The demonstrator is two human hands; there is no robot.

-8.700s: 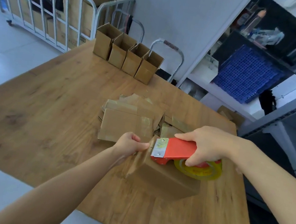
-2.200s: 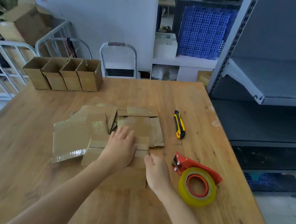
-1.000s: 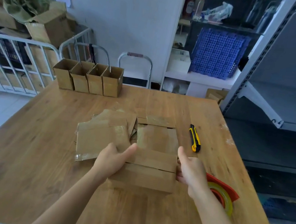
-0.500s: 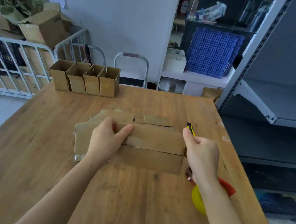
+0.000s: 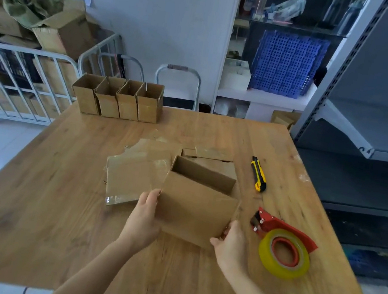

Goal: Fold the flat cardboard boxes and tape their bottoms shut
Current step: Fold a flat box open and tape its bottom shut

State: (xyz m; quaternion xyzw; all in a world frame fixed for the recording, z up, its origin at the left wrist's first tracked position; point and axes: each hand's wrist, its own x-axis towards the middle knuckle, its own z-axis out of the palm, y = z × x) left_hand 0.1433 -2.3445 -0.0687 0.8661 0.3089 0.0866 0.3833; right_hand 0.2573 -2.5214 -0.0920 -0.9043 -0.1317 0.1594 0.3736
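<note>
A: head view. State of the hands?
B: left hand [image 5: 145, 218] grips the left edge of the opened box [image 5: 196, 208], thumb on the near face. right hand [image 5: 232, 244] pinches its lower right corner.
A: where's the box?
B: between both hands, over the desk [image 5: 52, 200], tilted, open end up. Can't tell if its lower edge touches the desk.
A: other stock?
B: flat boxes [image 5: 131, 180] lie just beyond the left hand, partly behind the held box. Four folded boxes [image 5: 119, 100] in a row, well beyond, far-left desk edge.
A: tools?
B: tape dispenser [image 5: 281, 244] just right of the right hand. Utility knife [image 5: 258, 173] beyond it.
</note>
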